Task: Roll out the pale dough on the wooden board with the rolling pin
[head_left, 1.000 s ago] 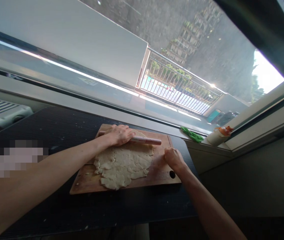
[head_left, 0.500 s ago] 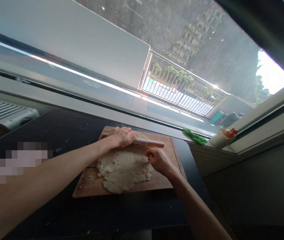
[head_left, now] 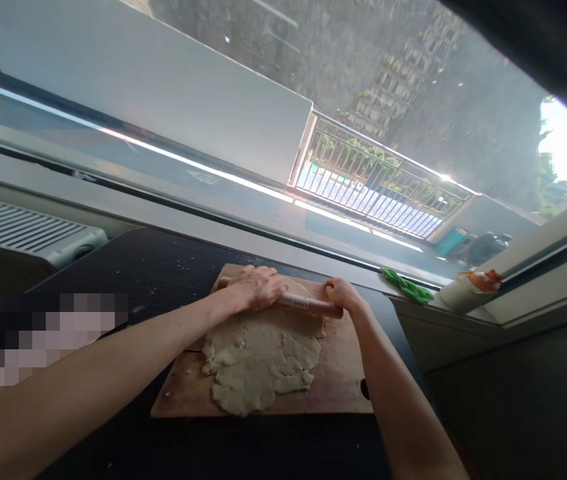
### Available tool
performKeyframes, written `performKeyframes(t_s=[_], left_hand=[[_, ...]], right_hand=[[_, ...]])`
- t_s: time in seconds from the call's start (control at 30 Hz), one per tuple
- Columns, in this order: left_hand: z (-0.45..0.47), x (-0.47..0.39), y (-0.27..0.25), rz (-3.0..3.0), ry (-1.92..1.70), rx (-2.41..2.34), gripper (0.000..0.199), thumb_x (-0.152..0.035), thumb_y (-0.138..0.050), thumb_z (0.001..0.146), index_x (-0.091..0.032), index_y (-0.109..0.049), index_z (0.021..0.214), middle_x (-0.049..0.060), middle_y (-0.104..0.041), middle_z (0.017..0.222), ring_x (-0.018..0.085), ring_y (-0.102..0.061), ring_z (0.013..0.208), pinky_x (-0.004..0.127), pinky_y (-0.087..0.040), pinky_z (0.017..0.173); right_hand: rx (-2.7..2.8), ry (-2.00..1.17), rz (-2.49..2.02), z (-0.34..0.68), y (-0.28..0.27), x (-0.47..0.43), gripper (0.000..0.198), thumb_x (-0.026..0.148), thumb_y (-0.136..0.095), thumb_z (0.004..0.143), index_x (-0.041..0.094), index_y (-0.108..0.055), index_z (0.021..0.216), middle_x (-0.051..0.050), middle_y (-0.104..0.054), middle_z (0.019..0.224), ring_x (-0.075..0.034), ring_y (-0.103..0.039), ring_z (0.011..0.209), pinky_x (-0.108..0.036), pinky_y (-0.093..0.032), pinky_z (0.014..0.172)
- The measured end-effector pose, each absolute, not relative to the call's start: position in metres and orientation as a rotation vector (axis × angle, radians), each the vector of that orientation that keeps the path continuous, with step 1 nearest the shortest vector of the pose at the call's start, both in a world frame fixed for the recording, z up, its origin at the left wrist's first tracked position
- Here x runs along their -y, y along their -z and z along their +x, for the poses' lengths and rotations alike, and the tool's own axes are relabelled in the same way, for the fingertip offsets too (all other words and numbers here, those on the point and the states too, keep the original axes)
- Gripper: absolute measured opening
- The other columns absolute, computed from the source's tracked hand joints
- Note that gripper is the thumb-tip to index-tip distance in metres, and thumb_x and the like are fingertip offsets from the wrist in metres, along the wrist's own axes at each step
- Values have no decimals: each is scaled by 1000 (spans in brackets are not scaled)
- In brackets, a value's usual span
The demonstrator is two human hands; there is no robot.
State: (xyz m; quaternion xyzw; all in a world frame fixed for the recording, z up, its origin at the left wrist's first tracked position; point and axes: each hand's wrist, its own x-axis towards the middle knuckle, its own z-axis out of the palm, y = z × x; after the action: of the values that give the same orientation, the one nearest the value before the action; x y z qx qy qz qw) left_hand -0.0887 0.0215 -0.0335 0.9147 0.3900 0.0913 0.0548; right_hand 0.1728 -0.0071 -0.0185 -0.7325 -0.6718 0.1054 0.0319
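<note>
Pale dough [head_left: 263, 360] lies rolled out unevenly, with ragged edges, on a wooden cutting board [head_left: 183, 393]. A rolling pin [head_left: 313, 305] rests across the far part of the dough. My left hand [head_left: 258, 288] is laid over the pin's left and middle part, fingers closed over it. Just beyond the pin's right end is my right hand [head_left: 343, 293], its fingers curled together near the board's far right side. Whatever those fingers hold, if anything, is hidden.
The board sits on a dark table [head_left: 163, 267] flecked with white bits. Behind it runs a window sill with a green cloth [head_left: 407, 287] and a white container [head_left: 466, 293] with an orange top. A white radiator [head_left: 28, 230] stands at the left.
My right hand has moved from the near side of the pin, over the dough's right edge, to beyond the pin's right end. My left hand stays on the pin. The view has shifted slightly.
</note>
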Motion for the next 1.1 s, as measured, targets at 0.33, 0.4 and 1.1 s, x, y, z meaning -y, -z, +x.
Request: performKeyframes(t_s=[0.33,0.4,1.1], left_hand=[[-115,23,29,2835,-202,-1045,55,-52,-25,94,-22,-53,131,10,-44,145,24,-36,135,46,-17,113],[-129,43,35,2838,-240,-1052,55,-49,-23,95,-22,-48,136,7,-46,144,21,-38,135,40,-17,115],[-94,-30,34,2809,-147,-1255,58,-46,-21,95,-15,-47,137,11,-41,147,24,-31,139,49,-18,113]], right_hand=[[2050,-65,-1921,106,27,124,43,39,-31,98,17,-56,125,-11,-51,134,-23,-44,126,-35,-32,107],[2125,-114,-1868,91,36,153,46,43,-33,97,17,-50,131,-11,-49,138,-23,-39,131,-36,-30,109],[1978,-134,-2162,102,33,42,58,47,-25,97,9,-41,139,-16,-33,150,-28,-25,140,-44,-23,111]])
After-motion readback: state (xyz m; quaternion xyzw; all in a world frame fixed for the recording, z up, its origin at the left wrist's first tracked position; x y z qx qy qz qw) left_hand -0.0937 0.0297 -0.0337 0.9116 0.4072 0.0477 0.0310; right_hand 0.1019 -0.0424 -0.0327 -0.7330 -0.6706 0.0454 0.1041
